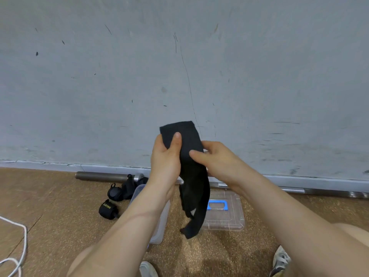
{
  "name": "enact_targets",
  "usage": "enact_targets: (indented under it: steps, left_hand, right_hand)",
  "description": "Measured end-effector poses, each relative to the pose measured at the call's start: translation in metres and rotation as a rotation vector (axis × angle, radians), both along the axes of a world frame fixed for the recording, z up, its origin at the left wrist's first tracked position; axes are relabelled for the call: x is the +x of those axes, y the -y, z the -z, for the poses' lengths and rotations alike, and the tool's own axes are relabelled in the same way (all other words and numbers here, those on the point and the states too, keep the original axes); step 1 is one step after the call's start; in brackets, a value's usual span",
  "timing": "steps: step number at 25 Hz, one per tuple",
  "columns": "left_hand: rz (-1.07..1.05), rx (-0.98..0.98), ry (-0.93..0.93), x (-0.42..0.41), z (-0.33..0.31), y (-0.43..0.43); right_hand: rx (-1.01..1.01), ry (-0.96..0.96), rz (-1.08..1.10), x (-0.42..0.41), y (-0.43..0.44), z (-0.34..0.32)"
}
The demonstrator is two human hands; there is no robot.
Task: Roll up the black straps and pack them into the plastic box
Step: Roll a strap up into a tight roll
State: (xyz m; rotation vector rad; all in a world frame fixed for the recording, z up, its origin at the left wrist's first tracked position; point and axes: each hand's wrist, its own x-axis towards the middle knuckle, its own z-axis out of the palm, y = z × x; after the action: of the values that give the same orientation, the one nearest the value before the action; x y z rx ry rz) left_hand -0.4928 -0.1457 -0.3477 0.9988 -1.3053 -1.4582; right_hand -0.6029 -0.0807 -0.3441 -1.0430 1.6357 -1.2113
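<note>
Above the floor near the wall, one black strap [191,156] hangs with its long axis upright and its tail down, pinched by the left hand [165,158] and the right hand [217,158]. Below lie one plastic box [162,222], one lid [225,216] and one rolled strap [107,209]. The black heap [121,189] beside them cannot be counted.

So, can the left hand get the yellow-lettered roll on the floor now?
Probably not yet: the left hand grips the strap. Otherwise yes: the roll lies uncovered beside the box.

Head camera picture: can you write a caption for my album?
Left hand and right hand hold up a black strap above the plastic box and its lid on the floor.
</note>
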Motion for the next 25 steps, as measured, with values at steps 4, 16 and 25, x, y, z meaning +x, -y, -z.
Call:
enact_targets:
  steps: [4, 16, 25]
  left_hand:
    - [0.127, 0.077, -0.014, 0.003, -0.001, 0.006]
    - [-0.01, -0.153, 0.122, 0.0, 0.006, 0.01]
    - [0.349, 0.224, 0.101, 0.009, -0.006, -0.002]
  right_hand:
    - [-0.138, -0.183, 0.168, 0.009, 0.006, 0.011]
    - [0.076, -0.007, 0.004, -0.006, -0.002, -0.007]
    - [-0.273, -0.167, 0.437, 0.002, 0.009, 0.005]
